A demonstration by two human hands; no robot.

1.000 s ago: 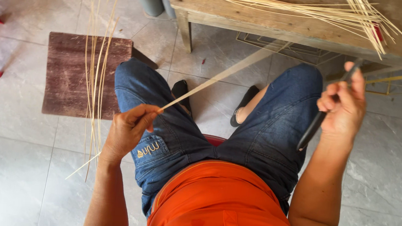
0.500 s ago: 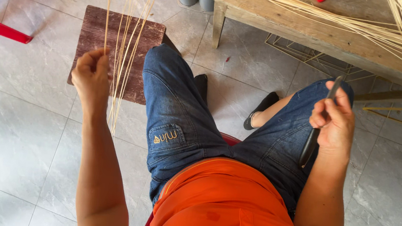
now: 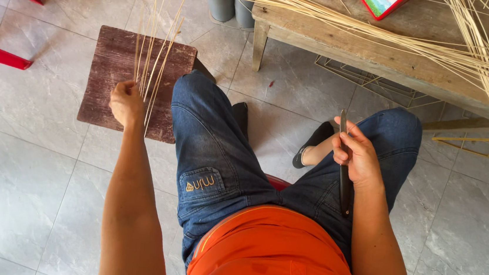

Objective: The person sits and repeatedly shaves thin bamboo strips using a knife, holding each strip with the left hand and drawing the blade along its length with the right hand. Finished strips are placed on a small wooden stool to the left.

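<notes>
1. Strips first: your left hand (image 3: 126, 102) is closed around a thin bundle of pale bamboo strips (image 3: 157, 41), held over the dark wooden board (image 3: 108, 81) on the floor tiles; they fan up past the top edge, tips cut off.
2. Your denim-clad knees sit between the two hands, which are well apart.
3. Your right hand (image 3: 361, 156) grips a dark knife (image 3: 343, 164), blade up, handle running down along the wrist; part of it is hidden by the fingers.
4. Beyond it, more strips lie across the wooden bench (image 3: 381, 55), spilling off its right end.
</notes>
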